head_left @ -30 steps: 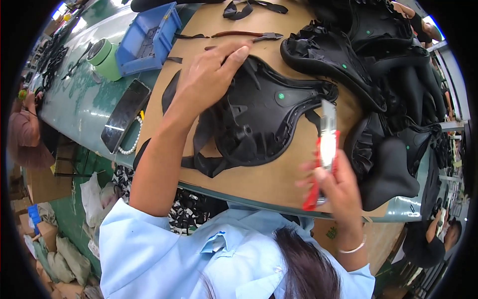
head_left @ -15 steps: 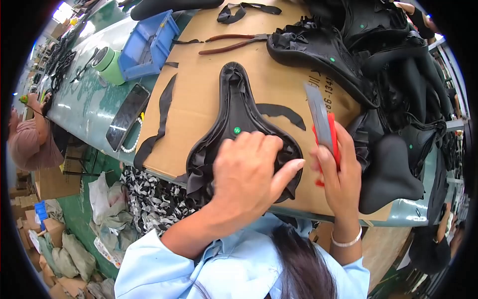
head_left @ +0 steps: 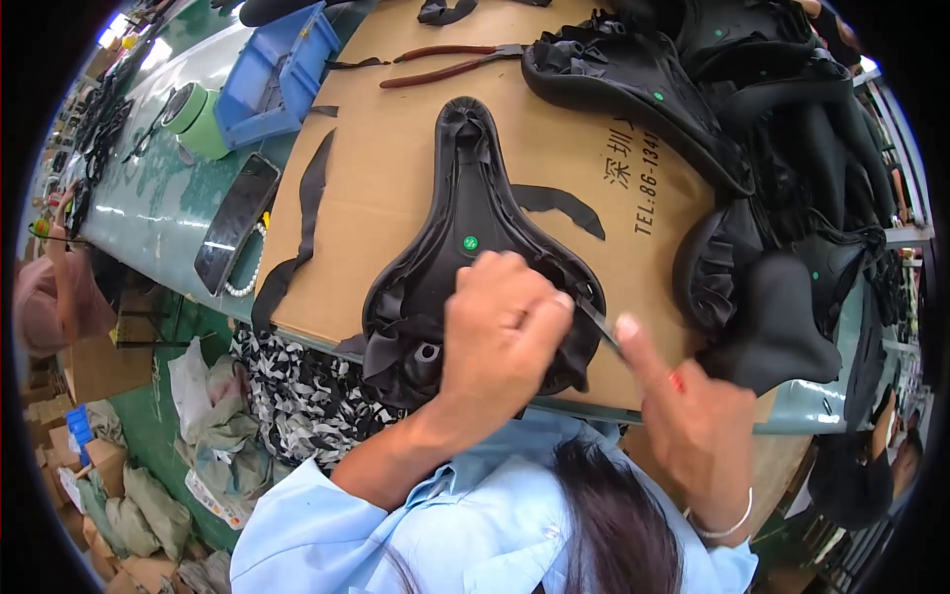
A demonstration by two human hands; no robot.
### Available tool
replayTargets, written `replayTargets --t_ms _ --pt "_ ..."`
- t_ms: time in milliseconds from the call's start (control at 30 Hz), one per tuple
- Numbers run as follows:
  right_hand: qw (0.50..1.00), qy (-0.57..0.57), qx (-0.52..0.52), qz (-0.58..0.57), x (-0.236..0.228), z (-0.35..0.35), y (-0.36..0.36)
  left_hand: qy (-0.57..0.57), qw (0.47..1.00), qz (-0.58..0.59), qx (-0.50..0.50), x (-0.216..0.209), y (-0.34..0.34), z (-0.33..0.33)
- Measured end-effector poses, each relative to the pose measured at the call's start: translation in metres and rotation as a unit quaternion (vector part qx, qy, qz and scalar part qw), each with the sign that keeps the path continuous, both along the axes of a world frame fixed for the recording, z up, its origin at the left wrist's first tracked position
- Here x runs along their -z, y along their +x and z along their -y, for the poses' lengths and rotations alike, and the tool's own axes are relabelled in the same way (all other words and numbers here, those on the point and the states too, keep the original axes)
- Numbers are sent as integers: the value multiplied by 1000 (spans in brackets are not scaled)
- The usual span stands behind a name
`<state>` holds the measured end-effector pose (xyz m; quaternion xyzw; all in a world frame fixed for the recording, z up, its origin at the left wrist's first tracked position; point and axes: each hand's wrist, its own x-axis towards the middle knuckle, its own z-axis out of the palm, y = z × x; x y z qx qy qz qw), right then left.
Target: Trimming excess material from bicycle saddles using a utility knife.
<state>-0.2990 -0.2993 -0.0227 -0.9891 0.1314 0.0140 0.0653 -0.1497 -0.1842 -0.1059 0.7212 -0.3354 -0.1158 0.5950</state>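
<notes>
Black fabric strip [head_left: 314, 188] at saddle's 10 o'clock. Upturned saddle [head_left: 426, 277] on cardboard [head_left: 386, 178], nose at 12. Left hand [head_left: 503, 332], fingers curled, over saddle's rear; cannot tell if pinching fabric. Right hand [head_left: 691, 411], at 4, grips knife [head_left: 602, 329], blade at rim. Step seems trimming; next stroke calls for steady saddle, fingertips clear.

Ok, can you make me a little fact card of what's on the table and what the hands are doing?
Main thing: black saddle, underside up, narrow end pointing away
Left hand: on the saddle's wide part; grip unclear
Right hand: holding a knife, blade at the saddle's right side
Under the saddle: brown cardboard
Beside the saddle: black strips, left and right
Farther away: red-handled pliers
Left side: blue bin, green container, white beads
Right side: more black saddles
</notes>
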Motion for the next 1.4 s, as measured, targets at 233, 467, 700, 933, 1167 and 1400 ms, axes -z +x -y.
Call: replayTargets --t_ms 233,467,700,933,1167,1400 --pt "977 128 157 62 24 -43 -39 -268 920 -280 -59 -11 -3 0" --pt "989 89 83 83 32 39 33 -15 965 177 191 -45 79 16" --pt "964 182 118 157 63 7 40 -217 915 -274 202 -46 131 66" --pt "975 157 120 103 37 34 64 188 855 456 157 -44 124 63" --pt "884 356 234 190 68 0 65 9 949 -221 224 -47 143 99" --pt "956 258 118 76 30 12 37 -312 855 -337 241 -48 149 74"
